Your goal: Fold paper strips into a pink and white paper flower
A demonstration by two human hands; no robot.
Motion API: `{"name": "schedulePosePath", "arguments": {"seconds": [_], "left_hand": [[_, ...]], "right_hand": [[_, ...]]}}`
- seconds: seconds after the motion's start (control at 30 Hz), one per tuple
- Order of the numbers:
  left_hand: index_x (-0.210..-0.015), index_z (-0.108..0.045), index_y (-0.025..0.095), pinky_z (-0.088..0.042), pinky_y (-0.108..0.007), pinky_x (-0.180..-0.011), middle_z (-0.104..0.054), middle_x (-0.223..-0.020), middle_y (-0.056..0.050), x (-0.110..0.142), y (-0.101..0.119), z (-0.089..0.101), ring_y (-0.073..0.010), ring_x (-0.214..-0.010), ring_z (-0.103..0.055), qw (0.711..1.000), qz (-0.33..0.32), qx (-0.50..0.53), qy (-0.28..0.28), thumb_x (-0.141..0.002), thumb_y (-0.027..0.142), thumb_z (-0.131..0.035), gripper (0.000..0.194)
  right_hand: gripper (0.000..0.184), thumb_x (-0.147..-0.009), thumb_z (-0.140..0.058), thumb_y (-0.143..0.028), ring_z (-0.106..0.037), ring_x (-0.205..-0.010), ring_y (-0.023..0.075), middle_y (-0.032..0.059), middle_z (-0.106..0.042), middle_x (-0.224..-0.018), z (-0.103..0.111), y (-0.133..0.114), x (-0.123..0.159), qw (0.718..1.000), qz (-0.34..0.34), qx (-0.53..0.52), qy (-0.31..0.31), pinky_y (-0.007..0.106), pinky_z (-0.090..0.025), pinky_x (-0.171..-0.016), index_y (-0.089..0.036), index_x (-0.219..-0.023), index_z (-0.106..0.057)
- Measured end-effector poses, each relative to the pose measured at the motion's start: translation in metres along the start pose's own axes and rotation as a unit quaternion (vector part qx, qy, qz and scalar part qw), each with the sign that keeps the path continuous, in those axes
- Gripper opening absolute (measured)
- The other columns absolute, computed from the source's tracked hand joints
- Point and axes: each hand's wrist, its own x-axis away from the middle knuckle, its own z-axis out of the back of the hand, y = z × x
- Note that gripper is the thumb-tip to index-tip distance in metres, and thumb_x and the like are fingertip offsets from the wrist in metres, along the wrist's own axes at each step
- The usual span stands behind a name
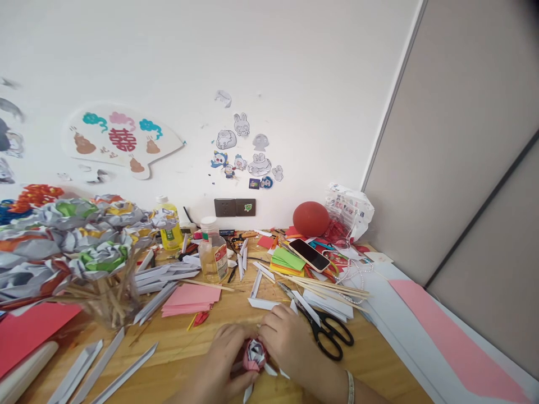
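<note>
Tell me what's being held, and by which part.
A small, round, pink-and-white folded-paper flower: the left hand holds its outer left side; the right hand is at its right edge, its exact grip hidden.

Between my left hand (pixel 225 354) and right hand (pixel 286 338) sits a paper flower (pixel 255 353), over the near part of the table (pixel 168 384). Just right of my right hand lie scissors (pixel 316 327), with skewers (pixel 332 287) behind them. Farther back, a phone (pixel 309 255) lies at the right edge of a stack of sheets (pixel 287 260); behind it is a balloon (pixel 311 219), left of a plastic bag (pixel 353 212). Beyond my left hand lie paper squares (pixel 191 299), with a bottle (pixel 213 259) behind. Far left, a paper bouquet (pixel 103 258) stands in what seems a cup (pixel 114 317).
</note>
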Motion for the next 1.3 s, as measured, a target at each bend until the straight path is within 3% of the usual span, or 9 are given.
{"name": "schedulePosePath", "arguments": {"seconds": [0.43,0.6,0.8,1.03,1.3], "left_hand": [[-0.100,-0.058,0.021,-0.043,-0.038,-0.079,-0.063,-0.096,-0.008,0.000,0.003,0.001,-0.0266,-0.088,-0.055,1.000,0.005,0.007,-0.007,-0.069,0.021,-0.068,0.032],[-0.103,-0.058,0.022,-0.042,-0.037,-0.080,-0.063,-0.098,-0.008,0.000,-0.001,0.000,-0.0264,-0.090,-0.055,1.000,-0.001,0.004,-0.007,-0.071,0.023,-0.068,0.034],[-0.105,-0.057,0.023,-0.041,-0.037,-0.082,-0.063,-0.102,-0.007,0.001,-0.001,-0.001,-0.0261,-0.093,-0.054,1.000,0.003,0.003,-0.012,-0.069,0.018,-0.067,0.038],[-0.104,-0.057,0.023,-0.042,-0.037,-0.080,-0.063,-0.099,-0.007,0.001,0.000,0.000,-0.0258,-0.091,-0.054,1.000,0.000,0.005,-0.014,-0.071,0.020,-0.067,0.035],[-0.103,-0.058,0.023,-0.042,-0.036,-0.079,-0.063,-0.098,-0.007,0.001,0.000,-0.001,-0.0258,-0.090,-0.055,1.000,-0.002,0.006,-0.013,-0.072,0.024,-0.066,0.033]], "right_hand": [[0.022,-0.088,-0.053,-0.019,-0.045,-0.073,0.0160,-0.0002,-0.056,-0.072,0.007,-0.002,-0.002,0.999,-0.008,-0.025,-0.021,0.029,-0.035,-0.065,-0.018,-0.067,-0.052],[0.013,-0.085,-0.057,-0.018,-0.047,-0.078,0.0170,0.0007,-0.057,-0.078,0.015,-0.004,-0.003,0.996,-0.066,-0.049,-0.020,0.029,-0.035,-0.066,-0.018,-0.072,-0.055],[0.012,-0.075,-0.069,-0.021,-0.050,-0.081,0.0165,-0.0008,-0.059,-0.081,0.014,-0.001,-0.001,0.980,-0.147,-0.127,-0.030,0.027,-0.036,-0.068,-0.018,-0.074,-0.057],[0.015,-0.070,-0.074,-0.018,-0.054,-0.078,0.0140,-0.0029,-0.060,-0.075,0.012,0.000,-0.002,0.958,-0.195,-0.209,-0.035,0.022,-0.038,-0.068,-0.018,-0.068,-0.059],[0.014,-0.070,-0.074,-0.013,-0.055,-0.079,0.0139,-0.0018,-0.060,-0.074,0.013,0.000,-0.004,0.945,-0.182,-0.272,-0.017,0.022,-0.041,-0.071,-0.017,-0.067,-0.061]]}}
